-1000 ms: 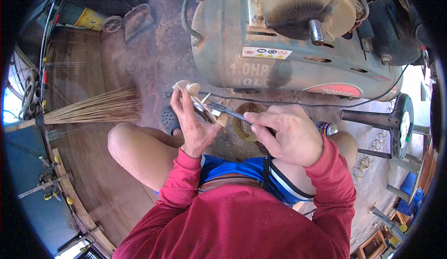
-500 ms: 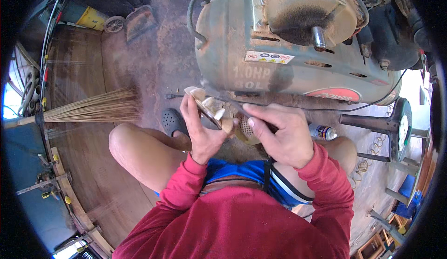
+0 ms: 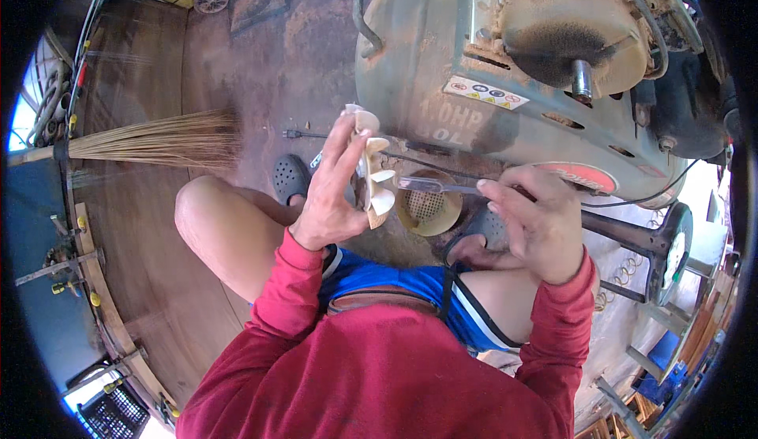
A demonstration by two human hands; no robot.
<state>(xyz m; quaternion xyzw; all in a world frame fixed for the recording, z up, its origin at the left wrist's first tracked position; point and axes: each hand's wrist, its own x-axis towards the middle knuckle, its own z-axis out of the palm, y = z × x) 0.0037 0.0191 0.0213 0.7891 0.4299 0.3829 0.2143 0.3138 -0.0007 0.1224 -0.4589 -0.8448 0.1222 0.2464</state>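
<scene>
My left hand grips a pale, wood-like carved piece with a row of pointed lobes along its right side. The fingers wrap its far end and the thumb presses near its lower end. My right hand holds a slim tool with a flat, greyish blade, its handle mostly hidden in the fingers. The blade points left at the lobes, its tip a short way off them. Below the blade, a round beige container with a perforated bottom rests on the floor between my feet.
A dusty air compressor fills the far right, with a dark cable along its base. A straw broom lies at the left, a dustpan beyond it. A dark stool lies tipped at the right, near a coiled hose.
My right hand has moved right, drawing the tool's blade back from the carved piece. My left hand has turned the piece more upright. The view has shifted slightly.
</scene>
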